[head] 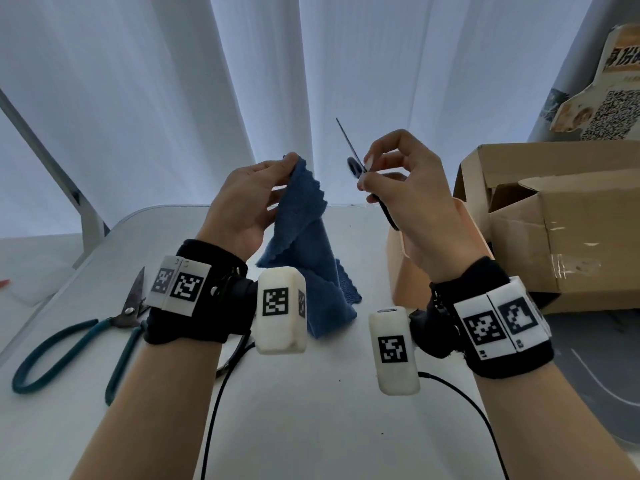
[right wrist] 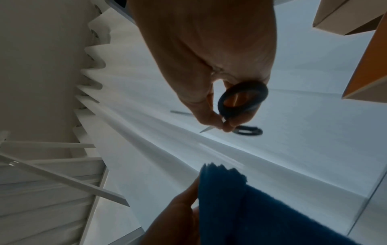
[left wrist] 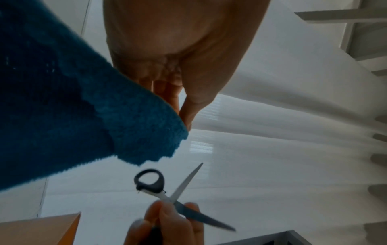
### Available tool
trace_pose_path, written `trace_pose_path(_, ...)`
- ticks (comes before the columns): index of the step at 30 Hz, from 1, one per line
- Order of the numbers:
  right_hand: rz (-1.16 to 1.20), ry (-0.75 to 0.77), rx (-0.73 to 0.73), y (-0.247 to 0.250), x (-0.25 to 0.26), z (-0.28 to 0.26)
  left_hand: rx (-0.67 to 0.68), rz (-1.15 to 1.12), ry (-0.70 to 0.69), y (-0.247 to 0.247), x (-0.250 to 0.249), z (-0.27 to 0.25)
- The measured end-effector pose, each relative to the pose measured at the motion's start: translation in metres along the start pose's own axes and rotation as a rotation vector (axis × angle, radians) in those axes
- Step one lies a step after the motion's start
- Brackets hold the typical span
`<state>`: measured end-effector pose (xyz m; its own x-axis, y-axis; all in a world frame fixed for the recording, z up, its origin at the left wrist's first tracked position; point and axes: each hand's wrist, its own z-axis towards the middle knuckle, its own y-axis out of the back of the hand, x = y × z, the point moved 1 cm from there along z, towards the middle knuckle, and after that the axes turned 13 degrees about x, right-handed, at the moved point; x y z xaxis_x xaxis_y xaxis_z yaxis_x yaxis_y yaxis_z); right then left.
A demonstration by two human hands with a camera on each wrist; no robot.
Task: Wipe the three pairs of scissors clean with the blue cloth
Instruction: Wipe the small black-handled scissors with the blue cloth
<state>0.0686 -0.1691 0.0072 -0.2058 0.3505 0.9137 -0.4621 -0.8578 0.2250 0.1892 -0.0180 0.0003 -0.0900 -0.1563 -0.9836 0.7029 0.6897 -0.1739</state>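
Observation:
My left hand [head: 289, 164] pinches the top corner of the blue cloth [head: 308, 251], which hangs down with its lower end on the white table [head: 311, 427]. My right hand [head: 365, 174] pinches a pair of black-handled scissors [head: 348, 140] near the pivot, blades spread, one tip pointing up. Cloth and scissors are held apart in the air. The left wrist view shows the cloth [left wrist: 73, 116] and the open scissors [left wrist: 167, 194]. The right wrist view shows a black handle ring [right wrist: 243, 99] under my fingers. Teal-handled shears [head: 128, 306] lie at the table's left. A dark loop [head: 235, 351] under my left wrist is mostly hidden.
An open cardboard box [head: 554, 220] stands at the right, with a peach-coloured container [head: 401, 278] in front of it behind my right wrist. Black cables [head: 214, 410] run over the near table. A metal frame leg [head: 79, 202] and white curtains stand behind.

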Motion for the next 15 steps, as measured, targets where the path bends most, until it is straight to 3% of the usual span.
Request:
trace_pose_path(6, -0.051, 0.067, 0.066, -0.006, -0.002, 0.0, 0.215, -0.065, 0.043, -0.013, 0.0, -0.002)
trace_pose_path(15, -0.063, 0.0, 0.062, -0.012, 0.001, -0.002, 0.218, -0.169, 0.033, -0.018, 0.004, 0.0)
